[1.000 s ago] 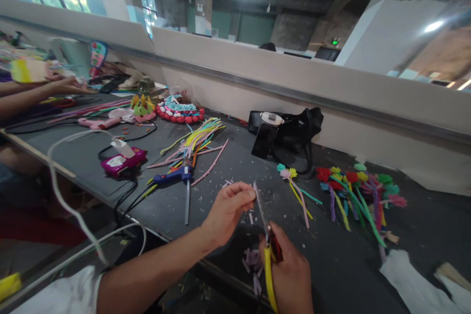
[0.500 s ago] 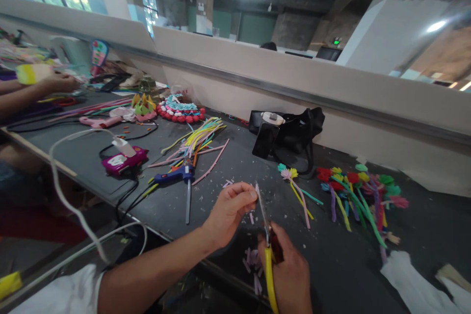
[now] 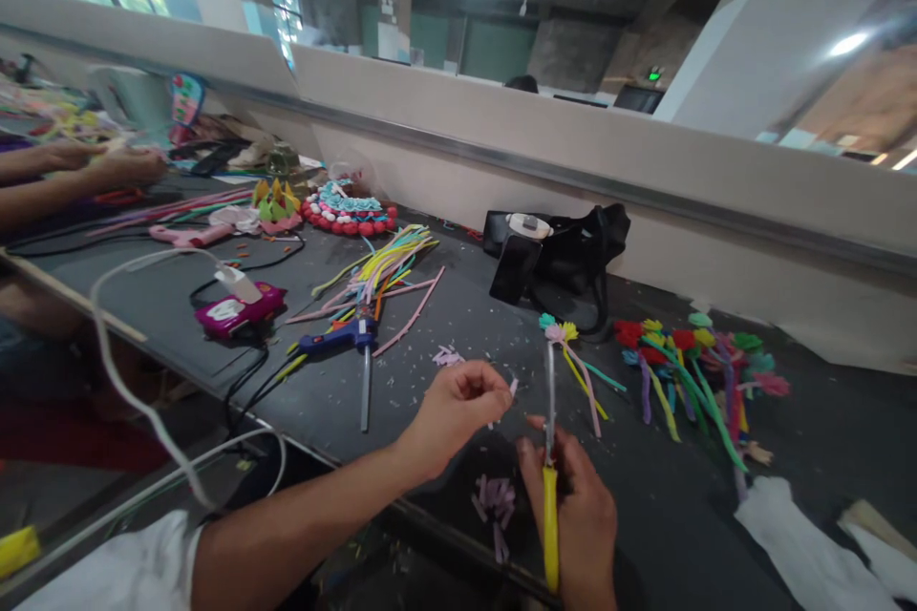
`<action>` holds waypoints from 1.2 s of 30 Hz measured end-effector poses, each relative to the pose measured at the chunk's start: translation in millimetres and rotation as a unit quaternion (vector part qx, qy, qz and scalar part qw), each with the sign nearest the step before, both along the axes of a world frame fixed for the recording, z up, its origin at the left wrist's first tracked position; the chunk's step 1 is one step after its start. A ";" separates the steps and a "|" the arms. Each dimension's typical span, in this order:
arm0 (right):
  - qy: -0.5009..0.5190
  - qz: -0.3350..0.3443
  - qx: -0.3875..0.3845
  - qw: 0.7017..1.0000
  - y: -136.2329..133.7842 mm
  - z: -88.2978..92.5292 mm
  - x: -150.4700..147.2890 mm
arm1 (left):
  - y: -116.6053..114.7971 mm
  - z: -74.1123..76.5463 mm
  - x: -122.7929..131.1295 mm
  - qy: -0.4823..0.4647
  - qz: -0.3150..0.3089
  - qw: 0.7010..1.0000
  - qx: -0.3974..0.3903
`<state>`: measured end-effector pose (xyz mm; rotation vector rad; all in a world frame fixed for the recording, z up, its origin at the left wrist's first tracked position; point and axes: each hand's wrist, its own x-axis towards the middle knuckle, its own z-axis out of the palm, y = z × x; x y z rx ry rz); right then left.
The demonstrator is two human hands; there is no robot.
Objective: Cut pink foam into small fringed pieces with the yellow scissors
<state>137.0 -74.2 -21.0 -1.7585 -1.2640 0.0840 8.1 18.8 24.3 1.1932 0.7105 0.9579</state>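
Observation:
Between thumb and forefinger, my left hand point(image 3: 462, 410) pinches a short lilac strip point(image 3: 514, 388) whose tip pokes out. My right hand point(image 3: 577, 516) is wrapped round a pair of scissors point(image 3: 550, 496) with yellow handles, blades pointing up and away from the strip. Under my hands, near the table edge, lies a small pile of lilac cut pieces point(image 3: 496, 501). A second little heap of lilac pieces point(image 3: 448, 357) is just beyond my left hand. Three pipe-cleaner flowers point(image 3: 559, 332) on pink, yellow and teal stems lie past the scissors.
Left of my hands sit a blue glue gun point(image 3: 344, 337), a bundle of coloured pipe cleaners point(image 3: 391, 267) and a purple power box point(image 3: 240, 310). A black bag point(image 3: 573, 258) rests by the partition. More flowers point(image 3: 688, 353) lie right. A co-worker's hands point(image 3: 121, 162) are far left.
The scissors have swung right, away from the strip in my left hand. My left hand has shifted slightly right. The co-worker's hands have moved, and their yellow item is less visible.

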 end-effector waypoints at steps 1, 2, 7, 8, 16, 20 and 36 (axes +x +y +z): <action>0.015 -0.005 0.003 1.000 0.7 3.5 0.2 | -1.1 -0.8 0.6 0.044 0.008 0.998 0.040; 0.036 -0.008 0.005 0.999 1.3 6.6 0.2 | -2.1 -1.6 1.1 0.084 0.014 0.993 0.082; 0.155 -0.019 0.016 0.988 4.0 15.6 -0.5 | -6.1 -6.7 1.7 0.194 0.025 0.928 0.318; 0.163 -0.018 0.023 0.986 4.8 16.1 -0.7 | -6.8 -8.3 1.6 0.207 0.021 0.908 0.364; 0.126 -0.013 0.011 0.992 7.0 18.0 1.6 | -9.7 -13.0 2.8 0.229 -0.027 0.897 0.376; 0.143 -0.016 -0.004 0.990 5.3 21.6 3.5 | -6.3 -9.2 3.5 0.150 -0.117 0.978 0.089; -0.200 -0.021 0.053 0.978 4.3 -17.4 -0.8 | 6.9 0.3 -1.3 -0.224 0.014 0.959 -0.172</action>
